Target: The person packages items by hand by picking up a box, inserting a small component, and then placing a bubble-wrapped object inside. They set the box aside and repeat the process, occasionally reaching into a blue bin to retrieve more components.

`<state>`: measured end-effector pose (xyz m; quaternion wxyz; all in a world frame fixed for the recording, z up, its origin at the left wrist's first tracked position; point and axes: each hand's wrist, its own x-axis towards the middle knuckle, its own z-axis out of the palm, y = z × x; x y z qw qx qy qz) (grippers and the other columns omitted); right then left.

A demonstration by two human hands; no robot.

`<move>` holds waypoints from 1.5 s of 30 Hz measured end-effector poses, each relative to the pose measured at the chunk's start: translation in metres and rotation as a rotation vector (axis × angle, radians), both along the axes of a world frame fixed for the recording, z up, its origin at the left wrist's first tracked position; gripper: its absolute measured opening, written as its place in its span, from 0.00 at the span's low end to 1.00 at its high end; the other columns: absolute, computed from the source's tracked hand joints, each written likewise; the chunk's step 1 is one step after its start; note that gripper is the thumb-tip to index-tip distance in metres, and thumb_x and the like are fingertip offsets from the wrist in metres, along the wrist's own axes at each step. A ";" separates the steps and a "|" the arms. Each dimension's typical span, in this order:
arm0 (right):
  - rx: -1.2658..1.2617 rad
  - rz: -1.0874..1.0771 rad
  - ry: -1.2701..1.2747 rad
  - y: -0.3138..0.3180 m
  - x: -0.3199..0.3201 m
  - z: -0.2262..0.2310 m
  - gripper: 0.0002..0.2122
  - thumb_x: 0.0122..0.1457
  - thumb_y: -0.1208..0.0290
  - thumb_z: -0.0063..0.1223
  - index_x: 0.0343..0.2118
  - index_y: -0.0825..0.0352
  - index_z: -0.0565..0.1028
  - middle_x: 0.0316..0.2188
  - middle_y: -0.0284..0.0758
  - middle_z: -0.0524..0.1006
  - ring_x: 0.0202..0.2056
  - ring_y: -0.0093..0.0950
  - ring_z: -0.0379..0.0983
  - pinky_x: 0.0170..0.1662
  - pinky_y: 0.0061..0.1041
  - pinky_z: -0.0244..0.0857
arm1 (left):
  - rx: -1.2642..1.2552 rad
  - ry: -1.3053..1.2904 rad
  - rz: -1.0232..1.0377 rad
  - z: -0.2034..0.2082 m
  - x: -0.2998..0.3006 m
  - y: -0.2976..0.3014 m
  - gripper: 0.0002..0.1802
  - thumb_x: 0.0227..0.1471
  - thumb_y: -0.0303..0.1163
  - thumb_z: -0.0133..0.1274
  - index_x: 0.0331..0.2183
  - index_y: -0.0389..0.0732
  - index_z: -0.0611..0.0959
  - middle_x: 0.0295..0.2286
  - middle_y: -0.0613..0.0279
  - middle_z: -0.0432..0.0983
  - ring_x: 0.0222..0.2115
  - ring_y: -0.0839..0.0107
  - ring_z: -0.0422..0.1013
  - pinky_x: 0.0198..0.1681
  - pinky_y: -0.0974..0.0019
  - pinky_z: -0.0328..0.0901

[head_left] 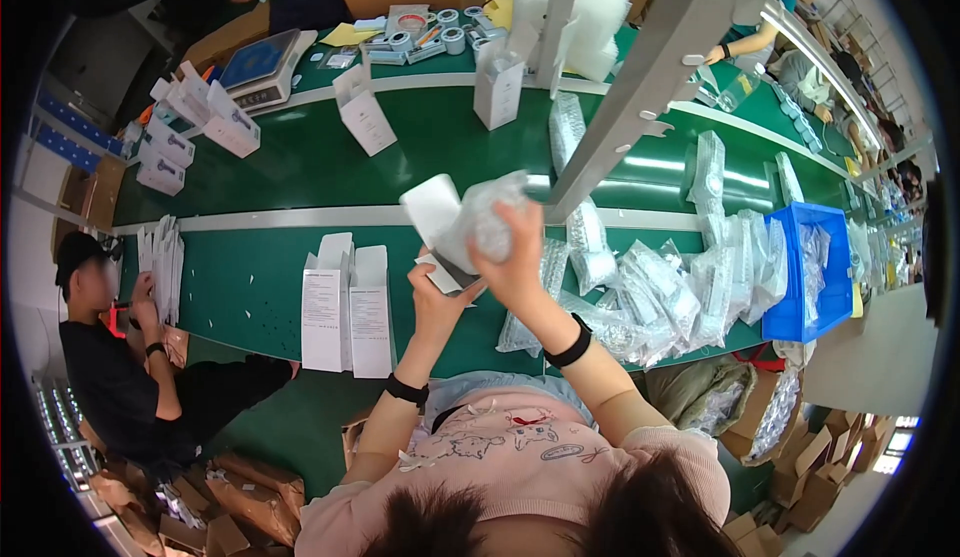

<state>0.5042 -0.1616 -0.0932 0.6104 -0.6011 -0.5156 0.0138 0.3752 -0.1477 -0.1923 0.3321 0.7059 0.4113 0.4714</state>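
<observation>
A bundle (482,219) of clear bubble wrap, bulky and crumpled, is at the mouth of a white box (432,205); what the wrap contains is too blurred to make out. The right hand (514,249) grips the bundle from the right, its fingers bent over the plastic and part-way open around that bulk. The left hand (438,303) is closed around the lower part of the box, thumb on the near left side and fingers under it toward the right. The box is tilted, one flap raised behind the bundle, with a dark grey patch showing near the left fingers. So the bundle lies just beyond the left hand and under the right one, the two hands close together (each wrist wears a black band (570,343)).

Around them is the green table (240,302). Left of the hands are two white cartons (348,307), side by side, their printed sides showing. To the right is a heap of bubble-wrapped packs (655,297), spreading to a blue bin (784,292) with more clear plastic in it.

Beyond a pale rail, more white boxes (370,117) stand on the green belt (300,182), some clustered at the left. A grey post (655,87) slants down at the right. At the far left, a co-worker (115,357) in black sits with a hand beside a row of flat white pieces (165,267).
</observation>
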 end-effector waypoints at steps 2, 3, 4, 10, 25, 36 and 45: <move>-0.101 0.101 -0.287 -0.006 0.004 0.008 0.27 0.37 0.75 0.57 0.44 0.65 0.62 0.39 0.41 0.63 0.43 0.38 0.61 0.43 0.32 0.58 | -0.081 -0.038 0.084 -0.008 -0.001 0.008 0.38 0.26 0.28 0.65 0.36 0.39 0.56 0.43 0.43 0.56 0.44 0.53 0.59 0.45 0.59 0.57; -0.157 0.157 -0.429 -0.008 0.006 0.011 0.25 0.37 0.74 0.58 0.42 0.66 0.65 0.37 0.42 0.64 0.41 0.40 0.62 0.42 0.31 0.58 | -0.168 -0.073 0.186 -0.015 -0.005 0.012 0.38 0.26 0.26 0.64 0.36 0.40 0.55 0.43 0.45 0.56 0.44 0.56 0.58 0.45 0.61 0.57; -0.162 0.151 -0.429 -0.009 0.008 0.004 0.25 0.37 0.74 0.58 0.42 0.66 0.65 0.37 0.42 0.64 0.41 0.40 0.62 0.42 0.31 0.58 | -0.255 -0.107 0.289 -0.021 -0.010 0.016 0.38 0.26 0.24 0.63 0.36 0.40 0.54 0.42 0.48 0.56 0.45 0.60 0.57 0.46 0.63 0.56; -0.196 0.373 -0.224 -0.004 0.049 -0.012 0.21 0.35 0.73 0.58 0.35 0.69 0.66 0.31 0.41 0.67 0.34 0.41 0.63 0.37 0.30 0.60 | -0.181 0.082 0.196 -0.025 -0.025 -0.001 0.39 0.24 0.29 0.66 0.35 0.39 0.56 0.39 0.49 0.57 0.39 0.60 0.60 0.43 0.61 0.56; -0.280 0.255 -0.205 -0.023 0.036 0.006 0.21 0.34 0.75 0.59 0.32 0.69 0.61 0.37 0.42 0.65 0.37 0.39 0.63 0.37 0.32 0.58 | 0.018 -0.032 -0.188 -0.029 -0.004 -0.005 0.42 0.23 0.29 0.68 0.35 0.43 0.53 0.46 0.38 0.55 0.43 0.54 0.61 0.45 0.59 0.58; -0.285 0.410 -0.078 -0.036 0.061 -0.023 0.11 0.41 0.76 0.54 0.30 0.67 0.71 0.37 0.39 0.69 0.39 0.37 0.65 0.43 0.30 0.58 | -0.049 -0.048 -0.040 -0.039 -0.020 -0.015 0.42 0.25 0.29 0.67 0.36 0.45 0.52 0.48 0.38 0.49 0.47 0.52 0.57 0.48 0.56 0.55; -0.330 0.003 -0.765 0.085 0.260 -0.084 0.20 0.45 0.78 0.42 0.45 0.60 0.66 0.43 0.40 0.65 0.44 0.36 0.60 0.45 0.35 0.55 | 0.001 -0.141 -0.063 -0.077 -0.021 -0.018 0.44 0.27 0.33 0.67 0.38 0.47 0.50 0.49 0.43 0.48 0.48 0.53 0.54 0.50 0.53 0.51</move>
